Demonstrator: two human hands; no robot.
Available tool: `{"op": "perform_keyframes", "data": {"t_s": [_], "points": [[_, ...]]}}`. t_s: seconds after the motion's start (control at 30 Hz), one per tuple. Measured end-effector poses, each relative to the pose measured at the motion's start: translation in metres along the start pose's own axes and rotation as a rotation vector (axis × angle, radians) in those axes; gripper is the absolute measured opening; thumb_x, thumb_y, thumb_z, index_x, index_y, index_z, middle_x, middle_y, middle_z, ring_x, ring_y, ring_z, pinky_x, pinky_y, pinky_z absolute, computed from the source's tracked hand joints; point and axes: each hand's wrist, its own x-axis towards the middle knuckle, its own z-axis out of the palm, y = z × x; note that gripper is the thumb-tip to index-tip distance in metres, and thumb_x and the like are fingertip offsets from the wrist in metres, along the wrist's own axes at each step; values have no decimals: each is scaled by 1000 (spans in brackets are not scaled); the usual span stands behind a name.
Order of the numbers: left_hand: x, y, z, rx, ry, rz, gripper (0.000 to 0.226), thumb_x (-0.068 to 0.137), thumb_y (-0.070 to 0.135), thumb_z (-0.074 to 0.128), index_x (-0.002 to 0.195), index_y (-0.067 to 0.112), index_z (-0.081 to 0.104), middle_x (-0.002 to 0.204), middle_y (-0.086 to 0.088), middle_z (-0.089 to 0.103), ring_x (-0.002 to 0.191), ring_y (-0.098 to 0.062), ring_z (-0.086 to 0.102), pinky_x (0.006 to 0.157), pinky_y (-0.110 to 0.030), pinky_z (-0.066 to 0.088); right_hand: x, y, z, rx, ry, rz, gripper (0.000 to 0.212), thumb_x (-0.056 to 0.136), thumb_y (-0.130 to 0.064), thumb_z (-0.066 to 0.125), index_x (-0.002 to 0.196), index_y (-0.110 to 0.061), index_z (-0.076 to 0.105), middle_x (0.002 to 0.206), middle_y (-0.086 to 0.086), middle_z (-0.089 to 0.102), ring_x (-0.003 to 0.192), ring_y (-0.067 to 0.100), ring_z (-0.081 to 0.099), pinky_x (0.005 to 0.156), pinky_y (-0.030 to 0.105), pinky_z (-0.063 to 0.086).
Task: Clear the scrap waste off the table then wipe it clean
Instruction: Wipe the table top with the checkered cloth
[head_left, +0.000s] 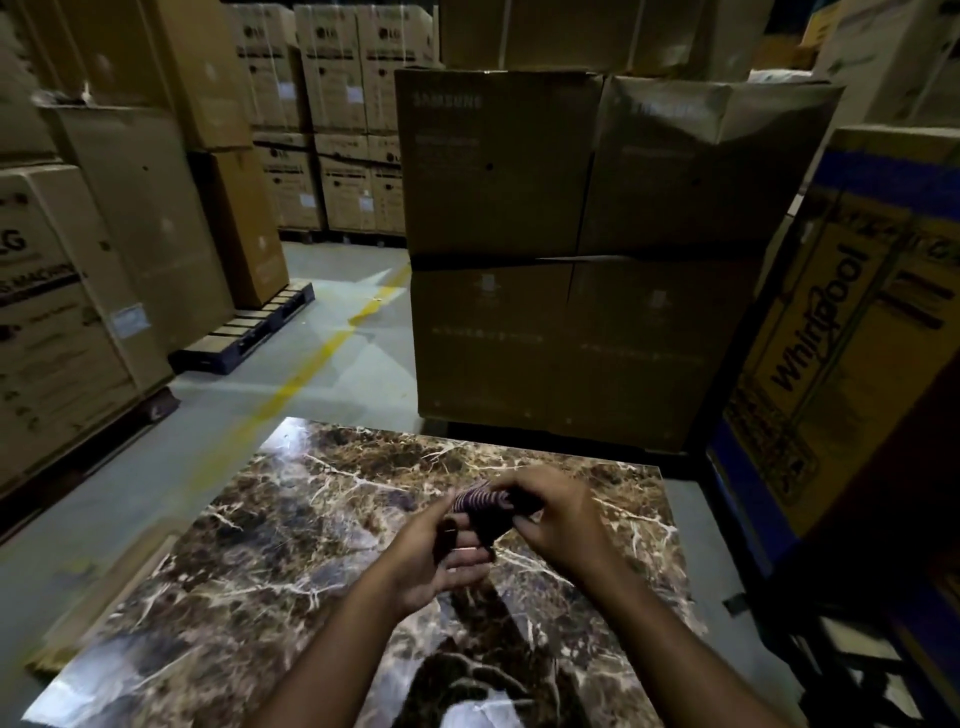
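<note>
Both hands meet above the far half of the glossy brown marble-patterned table (291, 561), nearer its right edge than its left; between them is a dark, purple-striped bundle of cloth (480, 501), held clear of the surface. The left hand (441, 558) lies palm up under the cloth, its fingers curled round the bundle's lower, darker part; the right hand (558, 512) comes over from the right with its fingers curled onto the striped upper end, so each hand has a grasp on the same cloth; what exactly the cloth is cannot be told, as it is dim and partly covered by fingers. Both bare forearms reach in from the near edge; a pale glare sits at the table's far-left corner and another at the near edge. Beyond the far edge stands a stack of large plain brown cardboard cartons (587, 260); just off the right edge is a yellow and blue printed carton (841, 332); to the left, past a grey concrete floor with a yellow painted line (306, 364), more brown cartons rest on dark pallets (244, 327).
</note>
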Motion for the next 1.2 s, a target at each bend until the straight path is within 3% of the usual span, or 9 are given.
{"op": "perform_keyframes", "data": {"t_s": [0.1, 0.2, 0.3, 0.4, 0.53, 0.77, 0.9, 1.03, 1.2], "points": [[6, -3, 9, -118, -69, 2, 59, 101, 51, 49, 124, 0, 66, 118, -23, 69, 101, -33, 69, 84, -44, 57, -26, 0, 18, -249, -11, -356, 20, 88, -19, 77, 104, -26, 69, 100, -10, 72, 92, 11, 62, 78, 34, 48], [11, -11, 16, -117, -67, 80, 46, 89, 22, 67, 127, -3, 59, 101, -18, 71, 76, -23, 68, 57, -29, 55, -51, 3, 23, -274, -18, -459, 12, 99, -32, 66, 106, -26, 72, 112, -12, 72, 104, 12, 63, 88, 36, 49], [11, -20, 16, -38, -64, 183, 36, 92, 4, 64, 127, 1, 56, 103, -19, 73, 80, -27, 71, 58, -31, 55, -70, 1, 19, -183, -5, -214, 26, 90, -45, 72, 114, -36, 71, 130, -25, 63, 130, 12, 50, 105, 39, 37], [7, -22, 16, 23, -78, 233, 41, 92, -1, 65, 130, 9, 56, 117, -19, 72, 98, -31, 72, 72, -40, 58, -62, -5, 9, 39, 80, 301, 48, 85, -48, 73, 130, -46, 57, 141, -30, 46, 132, 3, 37, 100, 18, 29], [6, -28, 23, 116, -134, 268, 47, 90, -5, 66, 133, 12, 56, 125, -21, 68, 116, -37, 66, 96, -52, 55, -27, 5, 6, 637, -54, 759, 69, 87, -39, 78, 142, -41, 35, 138, -11, 53, 114, 8, 61, 90, 34, 58], [5, -37, 20, 171, -91, 267, 49, 93, -8, 63, 133, 19, 57, 127, -14, 68, 115, -28, 67, 83, -37, 57, -7, 24, 7, 895, -68, 885, 58, 81, 4, 79, 129, -13, 51, 112, 13, 74, 99, 25, 74, 82, 41, 62], [4, -48, 10, 207, -35, 291, 43, 94, 0, 65, 133, 17, 58, 123, -9, 70, 116, -27, 67, 94, -46, 57, 5, 31, 5, 886, -59, 899, 61, 73, 5, 84, 124, -12, 55, 108, 15, 75, 97, 26, 74, 84, 47, 62], [5, -55, -5, 154, 55, 315, 38, 97, 8, 64, 132, 21, 58, 126, -11, 69, 116, -28, 67, 91, -44, 57, 28, 22, 15, 863, -74, 855, 40, 74, 7, 83, 109, -5, 66, 94, 8, 77, 83, 15, 76, 70, 28, 62], [-7, -72, -51, 109, 205, 370, 35, 94, 17, 70, 122, 37, 65, 125, -11, 69, 118, -32, 64, 95, -53, 56, 45, -1, 60, 881, -197, 867, 24, 84, -2, 78, 106, 1, 70, 102, 13, 76, 94, 27, 74, 80, 39, 62]]}}
